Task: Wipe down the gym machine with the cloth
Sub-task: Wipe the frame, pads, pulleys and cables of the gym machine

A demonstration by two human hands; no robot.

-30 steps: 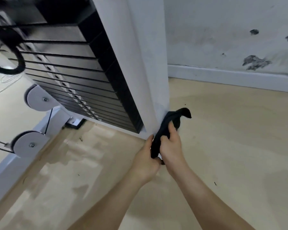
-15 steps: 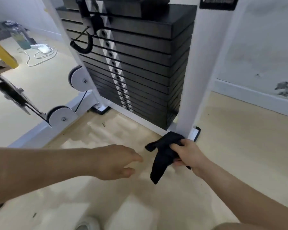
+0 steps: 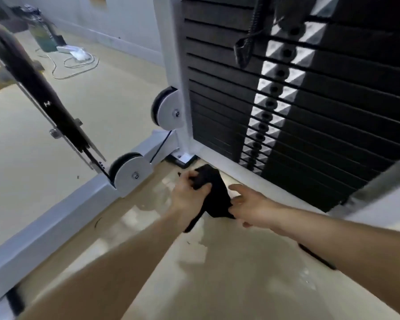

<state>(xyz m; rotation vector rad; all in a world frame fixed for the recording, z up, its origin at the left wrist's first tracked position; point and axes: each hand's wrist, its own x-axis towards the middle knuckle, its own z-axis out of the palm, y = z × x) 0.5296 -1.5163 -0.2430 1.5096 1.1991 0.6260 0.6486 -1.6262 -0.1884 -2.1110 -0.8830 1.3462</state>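
A black cloth [image 3: 214,192] hangs bunched just above the floor in front of the gym machine. My left hand [image 3: 188,192] grips its upper end, fingers curled round it. My right hand [image 3: 248,204] sits at the cloth's lower right edge with its fingers loosely spread and the index finger stretched out. The machine's black weight stack [image 3: 217,107] with its white number strip rises right behind the hands. Its white upright post [image 3: 173,54] stands left of the stack, and the white bottom rail [image 3: 219,160] runs just beyond the cloth.
Two white pulleys [image 3: 169,112] [image 3: 132,174] with a black cable sit left of my hands on the white base beam [image 3: 44,222]. A black slanted arm [image 3: 32,82] crosses the left side. A white cord and small devices [image 3: 79,56] lie far back on the beige floor.
The cloth has gone from my right hand into my left hand. My view has swung from the right post to the left foot of the weight stack, much closer in.
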